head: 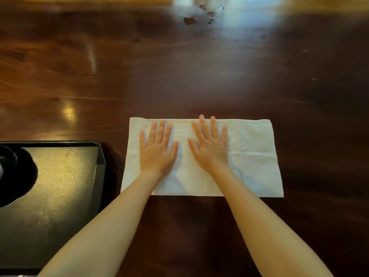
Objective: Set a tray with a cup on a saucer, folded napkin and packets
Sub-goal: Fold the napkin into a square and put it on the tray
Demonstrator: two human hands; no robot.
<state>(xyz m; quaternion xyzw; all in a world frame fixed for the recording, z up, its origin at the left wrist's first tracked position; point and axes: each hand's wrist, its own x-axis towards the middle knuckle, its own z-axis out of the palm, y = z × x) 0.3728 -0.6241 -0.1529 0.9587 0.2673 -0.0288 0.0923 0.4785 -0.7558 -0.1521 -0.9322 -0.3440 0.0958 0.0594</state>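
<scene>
both flat, straight-fingered palms, left hand point(156, 151) and right hand point(210, 148), press the white cloth napkin point(253, 156); smooth outward from them before folding again.

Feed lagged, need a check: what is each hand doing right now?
Left hand: open, fingers straight, pressing flat on the napkin.
Right hand: open, fingers spread, also flat on the napkin.
</scene>
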